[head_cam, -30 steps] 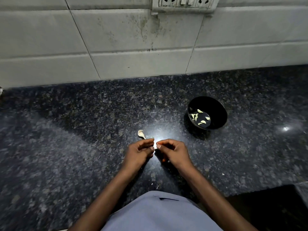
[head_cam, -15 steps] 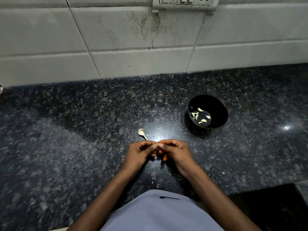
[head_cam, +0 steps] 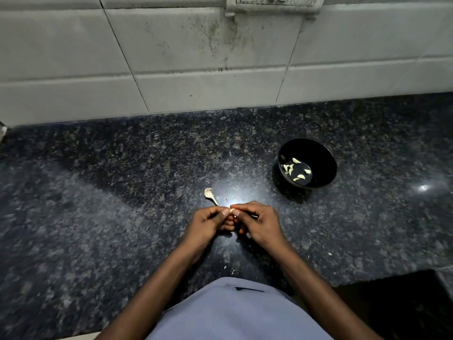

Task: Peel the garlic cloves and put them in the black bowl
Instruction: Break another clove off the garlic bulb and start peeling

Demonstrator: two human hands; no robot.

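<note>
My left hand (head_cam: 208, 223) and my right hand (head_cam: 259, 222) meet fingertip to fingertip over the dark granite counter (head_cam: 122, 204), both pinching one small garlic clove (head_cam: 231, 211) that is mostly hidden by the fingers. A black bowl (head_cam: 321, 153) stands to the right and a little beyond my hands, with several peeled pale cloves (head_cam: 295, 169) lying in its bottom. Just beyond my left hand lies a dry garlic stem piece (head_cam: 210, 195) on the counter.
A tiled wall (head_cam: 196, 57) with a socket strip (head_cam: 272, 2) at the top closes off the back of the counter. Small bits of peel (head_cam: 229, 269) lie near the counter's front edge. At the lower right the counter ends at a dark drop (head_cam: 392, 303).
My hands have come closer together, fingertips now touching on the clove. The view has shifted slightly; bowl and stem piece stay where they were.
</note>
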